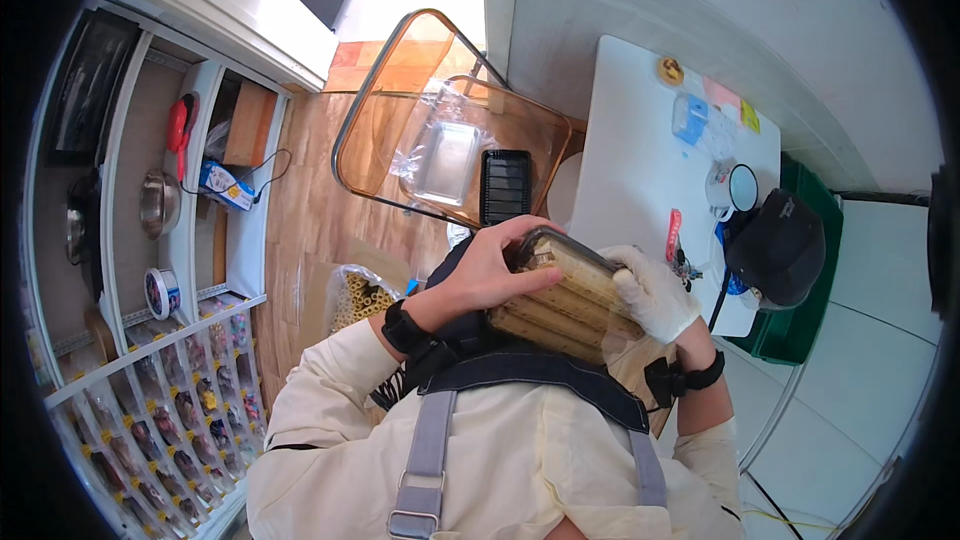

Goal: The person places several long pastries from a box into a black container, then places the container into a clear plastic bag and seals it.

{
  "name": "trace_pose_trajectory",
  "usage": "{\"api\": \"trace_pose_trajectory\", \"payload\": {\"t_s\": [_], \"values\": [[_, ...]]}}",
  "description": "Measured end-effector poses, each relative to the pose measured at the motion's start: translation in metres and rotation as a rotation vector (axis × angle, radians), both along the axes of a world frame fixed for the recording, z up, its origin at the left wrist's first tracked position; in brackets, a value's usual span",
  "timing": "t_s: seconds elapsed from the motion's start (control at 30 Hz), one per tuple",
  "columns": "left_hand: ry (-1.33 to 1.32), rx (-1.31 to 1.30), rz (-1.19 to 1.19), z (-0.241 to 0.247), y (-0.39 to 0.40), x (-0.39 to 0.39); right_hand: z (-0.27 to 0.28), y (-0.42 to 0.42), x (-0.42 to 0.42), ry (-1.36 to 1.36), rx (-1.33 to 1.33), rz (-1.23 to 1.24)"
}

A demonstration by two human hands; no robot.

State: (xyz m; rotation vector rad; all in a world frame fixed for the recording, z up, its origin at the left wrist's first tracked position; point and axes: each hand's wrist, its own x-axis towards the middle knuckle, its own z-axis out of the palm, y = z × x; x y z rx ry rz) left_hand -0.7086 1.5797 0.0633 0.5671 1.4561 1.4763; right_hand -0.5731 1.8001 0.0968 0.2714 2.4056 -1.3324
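A plastic tray with a clear cover (pixel 577 300) holds rows of yellowish rolled pieces and is tilted close to the person's apron. My left hand (pixel 510 262), bare, grips its left and upper edge, with the thumb over the front. On the tray's right edge is my right hand (pixel 656 292) in a whitish glove, its fingers bent around the rim. Beyond the tray, a glass-topped table (pixel 517 101) bears an empty black compartment tray (pixel 505 187) and a clear plastic container (pixel 448 163) with crumpled film around it.
A cardboard box of yellow tubes (pixel 364 296) stands on the floor at left. The white table (pixel 630 142) at right bears an enamel mug (pixel 733 189), keys (pixel 684 268) and a small tart (pixel 670 71). A black cap (pixel 778 249) lies over a green crate (pixel 829 240). Shelves (pixel 191 187) line the left.
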Motion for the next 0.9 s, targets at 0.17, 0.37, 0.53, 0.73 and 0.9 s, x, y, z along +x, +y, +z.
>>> {"api": "trace_pose_trajectory", "payload": {"t_s": [0.17, 0.37, 0.53, 0.73, 0.9], "values": [[0.124, 0.150, 0.040, -0.002, 0.007, 0.002, 0.009, -0.006, -0.022, 0.142, -0.081, 0.032], [0.102, 0.132, -0.070, 0.004, 0.007, -0.002, 0.038, -0.007, -0.041, 0.181, 0.158, 0.248], [0.157, 0.177, -0.038, 0.000, 0.008, -0.001, 0.043, -0.012, -0.051, 0.196, 0.267, 0.288], [0.130, 0.184, -0.002, -0.004, 0.008, 0.003, 0.045, -0.019, -0.058, 0.111, 0.340, 0.310], [0.055, 0.214, 0.018, -0.011, 0.008, 0.003, 0.045, -0.022, -0.069, 0.266, 0.266, 0.294]]}}
